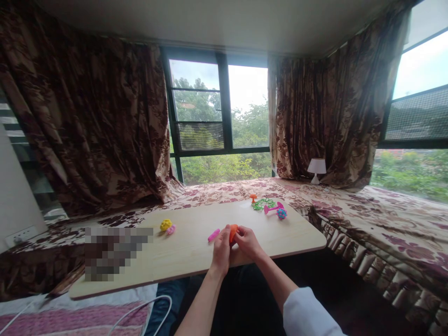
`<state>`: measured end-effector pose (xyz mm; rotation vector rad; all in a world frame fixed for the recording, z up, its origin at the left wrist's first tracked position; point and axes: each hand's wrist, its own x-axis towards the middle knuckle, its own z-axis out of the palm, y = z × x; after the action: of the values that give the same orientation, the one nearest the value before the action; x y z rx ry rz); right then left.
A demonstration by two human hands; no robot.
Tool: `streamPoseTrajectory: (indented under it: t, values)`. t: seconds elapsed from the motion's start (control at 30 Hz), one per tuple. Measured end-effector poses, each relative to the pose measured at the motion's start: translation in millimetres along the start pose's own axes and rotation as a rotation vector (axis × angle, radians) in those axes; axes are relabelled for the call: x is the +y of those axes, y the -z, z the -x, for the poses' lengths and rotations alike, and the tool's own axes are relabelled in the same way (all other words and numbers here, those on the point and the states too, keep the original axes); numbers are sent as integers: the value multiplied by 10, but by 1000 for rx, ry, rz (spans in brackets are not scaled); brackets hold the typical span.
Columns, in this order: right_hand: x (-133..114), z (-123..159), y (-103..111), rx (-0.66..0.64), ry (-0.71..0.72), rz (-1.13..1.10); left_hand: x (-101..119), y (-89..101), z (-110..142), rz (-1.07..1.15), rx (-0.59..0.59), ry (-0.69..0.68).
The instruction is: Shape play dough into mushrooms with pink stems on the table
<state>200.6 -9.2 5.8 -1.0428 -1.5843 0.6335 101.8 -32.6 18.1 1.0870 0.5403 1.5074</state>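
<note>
Close to the table's near edge, my left hand (221, 252) and my right hand (249, 242) meet around a small orange piece (233, 231). Fingers of both hands are closed on it from either side, and they cover much of its shape, so its kind is unclear. A bright pink, stick-like piece (213, 235) lies on the table just left of my left hand. Further left, a yellow lump (165, 225) touches a light pink one (171, 229).
On the pale wooden table (196, 252), toward the back right, are an orange knob-shaped piece (253, 198), a green beaded string (262, 204), a pink double-ended piece (274, 208) and a knobbly blue ball (281, 213). A white lamp (317, 169) stands on the window ledge. The table's left end is pixelated.
</note>
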Motion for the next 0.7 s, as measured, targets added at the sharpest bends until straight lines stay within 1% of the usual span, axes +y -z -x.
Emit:
streamPoseTrajectory:
  t: [0.13,0.3,0.47,0.7]
  values:
    - [-22,8,15,0,12,-3,1,3,-5,1,2,-15]
    - [3,12,-6,-7,-6,25,-15,18,-22,-2,21,4]
    - [11,8,-3,-5,-14,57,-17,22,-17,-1,-2,14]
    - [-14,13,2,-2,-10,69,-3,20,-26,6,-3,38]
